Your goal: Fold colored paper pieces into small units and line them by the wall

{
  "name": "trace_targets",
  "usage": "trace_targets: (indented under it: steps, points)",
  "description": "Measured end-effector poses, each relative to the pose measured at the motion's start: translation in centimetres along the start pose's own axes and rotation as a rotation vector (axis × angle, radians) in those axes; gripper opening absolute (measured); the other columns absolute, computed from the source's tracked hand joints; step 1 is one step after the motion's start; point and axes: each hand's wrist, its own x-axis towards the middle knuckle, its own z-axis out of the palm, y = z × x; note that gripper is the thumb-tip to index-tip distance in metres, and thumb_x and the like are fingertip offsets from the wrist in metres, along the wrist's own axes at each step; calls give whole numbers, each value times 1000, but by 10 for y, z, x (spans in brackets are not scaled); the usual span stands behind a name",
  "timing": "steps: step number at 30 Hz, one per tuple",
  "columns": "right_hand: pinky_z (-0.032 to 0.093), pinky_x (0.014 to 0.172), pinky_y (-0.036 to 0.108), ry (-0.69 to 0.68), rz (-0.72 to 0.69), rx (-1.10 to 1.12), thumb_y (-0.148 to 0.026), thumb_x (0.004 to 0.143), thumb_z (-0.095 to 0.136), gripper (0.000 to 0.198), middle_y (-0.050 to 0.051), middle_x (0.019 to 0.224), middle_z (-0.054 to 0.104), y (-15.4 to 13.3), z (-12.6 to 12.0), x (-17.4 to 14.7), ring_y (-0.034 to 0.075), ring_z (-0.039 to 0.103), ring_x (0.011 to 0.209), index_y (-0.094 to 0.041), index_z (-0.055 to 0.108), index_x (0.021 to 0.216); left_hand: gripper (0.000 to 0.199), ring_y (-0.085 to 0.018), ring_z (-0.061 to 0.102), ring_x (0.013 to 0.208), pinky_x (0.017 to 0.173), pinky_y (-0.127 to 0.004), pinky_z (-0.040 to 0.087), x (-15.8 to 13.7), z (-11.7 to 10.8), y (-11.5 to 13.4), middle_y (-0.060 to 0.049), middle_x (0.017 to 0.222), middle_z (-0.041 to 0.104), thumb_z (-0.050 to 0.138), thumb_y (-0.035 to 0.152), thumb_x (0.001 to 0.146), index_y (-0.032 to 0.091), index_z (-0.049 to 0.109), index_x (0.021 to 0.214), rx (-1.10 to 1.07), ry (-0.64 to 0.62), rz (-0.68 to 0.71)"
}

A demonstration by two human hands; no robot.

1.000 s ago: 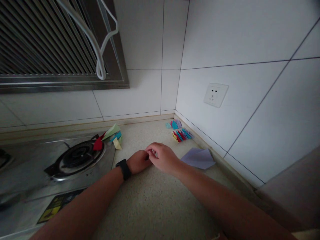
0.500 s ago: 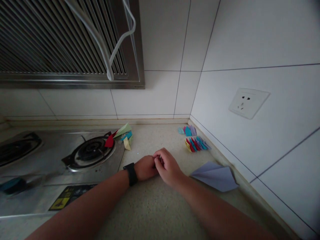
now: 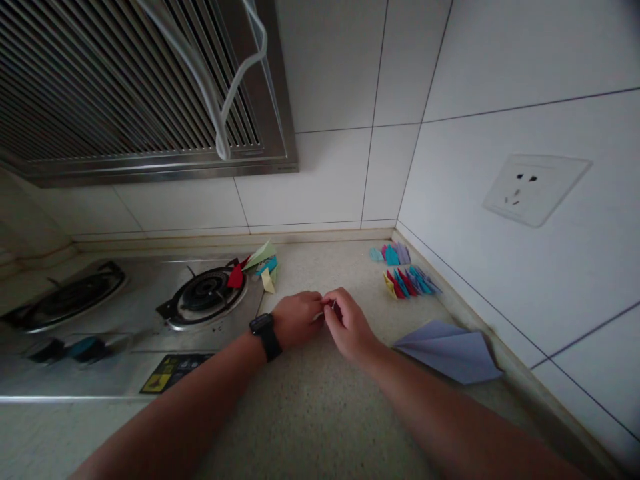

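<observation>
My left hand (image 3: 299, 318), with a black watch (image 3: 266, 335) on its wrist, meets my right hand (image 3: 349, 327) above the pale speckled counter (image 3: 310, 413). The fingers of both are bent inward and closed, and the fingertips touch. Whatever may be between them is hidden or too small to make out. To the right of my right hand lies a lavender folded paper (image 3: 450, 351), shaped like a paper plane. Behind it stands a row of small folded papers (image 3: 410, 283) in yellow, red, blue and lavender. A smaller coloured group (image 3: 393, 253) sits farther back.
On the left is a steel gas stove (image 3: 145, 340) with a burner (image 3: 205, 293); loose folded papers (image 3: 260, 263) lean over its right edge. A range hood (image 3: 165, 170) with a white cable (image 3: 220, 127) hangs overhead. A tiled wall with a socket (image 3: 535, 190) borders the right side.
The view has turned slightly, showing more of the stove. My fingertips stay together, while my left hand's knuckles have straightened a little and the hands have parted slightly.
</observation>
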Motion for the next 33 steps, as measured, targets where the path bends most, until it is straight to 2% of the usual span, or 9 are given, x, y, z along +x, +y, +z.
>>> trace_targets:
  steps: [3,9,11,13,17,23,28,31,33]
  points:
    - [40,66,28,-6,23,-1,-11,86,46,14,2,85,54,3,1,0,14,49,70,-21,52,93,23,-20,61,92,83,-31,45,0,-35,-26,-7,99,67,49,30,87,20,66,98,119,173,-228]
    - [37,62,27,-73,-18,-13,-11,84,47,13,2,83,53,4,3,0,13,46,66,-20,54,89,34,-25,60,97,84,-32,42,-31,-101,-121,-10,105,68,54,40,82,17,66,104,282,313,-743]
    - [37,63,27,-88,-23,-11,-11,84,47,13,2,82,52,4,3,0,13,47,66,-21,54,89,39,-26,61,95,79,-31,43,-46,-109,-147,-12,103,69,55,45,79,16,67,102,283,267,-873]
    - [37,63,26,-100,-21,-11,-11,84,47,13,1,82,52,5,3,1,13,47,67,-21,55,88,44,-26,63,88,72,-30,42,-57,-109,-163,-13,93,71,56,53,76,16,70,96,218,150,-941]
    - [37,63,26,-138,-23,-7,-10,83,48,14,1,81,52,6,4,1,12,47,67,-20,56,89,42,-25,64,77,65,-29,40,-63,-98,-173,-11,80,71,56,55,74,18,73,85,164,40,-920]
    - [37,62,26,-161,-15,4,-10,83,47,15,1,82,53,5,3,1,12,46,66,-20,56,89,32,-26,62,81,67,-29,39,-56,-84,-170,-9,85,71,62,46,69,20,73,83,205,66,-877]
    - [38,63,26,-170,-21,8,-10,82,48,15,2,83,53,5,3,0,12,47,68,-20,57,89,26,-22,62,75,63,-28,40,-55,-92,-168,-8,79,70,62,41,70,18,70,80,165,67,-849]
    - [38,64,26,-164,-11,17,-11,82,48,14,2,83,54,5,3,0,12,48,68,-20,57,88,27,-19,62,70,59,-26,42,-51,-99,-158,-5,76,69,62,40,71,16,67,81,39,81,-771]
    - [39,64,27,-144,13,33,-12,83,48,13,1,81,54,5,4,1,13,48,67,-20,57,88,29,-17,61,66,56,-25,43,-42,-99,-141,-4,76,68,61,40,73,15,64,86,-160,106,-701]
